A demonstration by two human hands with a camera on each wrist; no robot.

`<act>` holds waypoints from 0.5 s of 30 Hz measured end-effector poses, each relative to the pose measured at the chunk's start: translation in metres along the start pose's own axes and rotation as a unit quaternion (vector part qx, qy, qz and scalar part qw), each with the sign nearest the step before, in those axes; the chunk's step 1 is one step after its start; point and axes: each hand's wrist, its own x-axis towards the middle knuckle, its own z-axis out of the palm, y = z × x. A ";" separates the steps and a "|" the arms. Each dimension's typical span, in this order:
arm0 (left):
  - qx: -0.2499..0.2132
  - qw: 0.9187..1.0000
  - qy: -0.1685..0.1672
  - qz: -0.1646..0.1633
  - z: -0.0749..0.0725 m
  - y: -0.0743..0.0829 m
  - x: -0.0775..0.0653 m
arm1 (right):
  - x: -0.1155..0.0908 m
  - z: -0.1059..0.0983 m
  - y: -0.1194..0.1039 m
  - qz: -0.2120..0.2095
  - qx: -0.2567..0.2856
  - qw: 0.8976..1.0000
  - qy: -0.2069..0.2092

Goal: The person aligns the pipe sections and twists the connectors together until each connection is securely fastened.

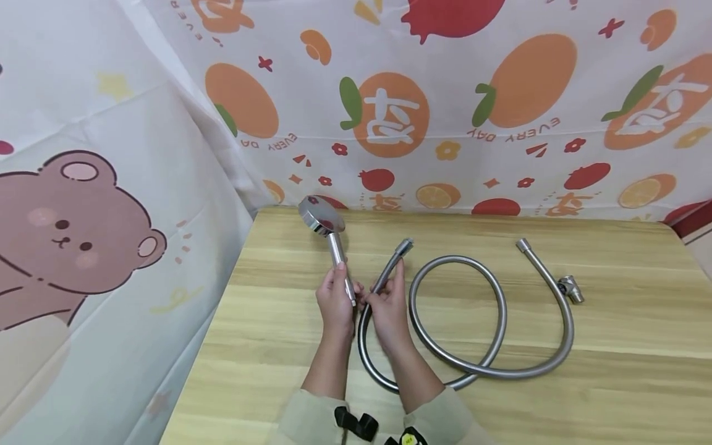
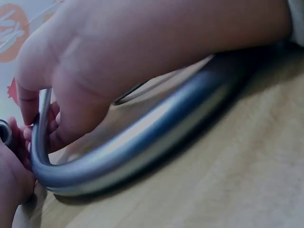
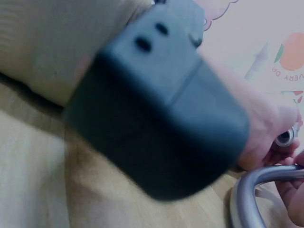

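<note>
My left hand (image 1: 335,303) grips the handle of a chrome shower head (image 1: 324,216), its round head pointing away at the far left. Beside it, my right hand (image 1: 390,315) pinches a grey metal shower hose (image 1: 457,259) a little below one end, with a finger stretched along it. That hose end tilts up past the fingertips, apart from the handle. In the left wrist view the right hand (image 2: 80,71) is above the bent hose (image 2: 128,147). The handle's open round end (image 3: 285,137) shows in the right wrist view, by the left fingers.
The hose lies looped on the wooden table (image 1: 628,371), its other end at the back right. Next to that stretch is a small chrome fitting (image 1: 571,289). A fruit-print cloth (image 1: 456,111) hangs behind the table, and a bear-print cloth (image 1: 183,321) covers the left.
</note>
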 end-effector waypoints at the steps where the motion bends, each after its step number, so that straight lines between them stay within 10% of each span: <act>1: -0.003 1.000 0.001 0.002 -0.001 0.001 0.001 | 0.000 0.000 0.000 0.003 -0.012 1.000 -0.006; 9: 0.007 0.999 0.031 0.030 -0.017 0.007 0.016 | -0.012 0.007 -0.004 0.023 -0.132 0.988 -0.082; 15: -0.020 0.999 0.031 0.027 -0.027 0.012 0.024 | -0.021 0.020 -0.008 0.063 -0.109 0.982 -0.144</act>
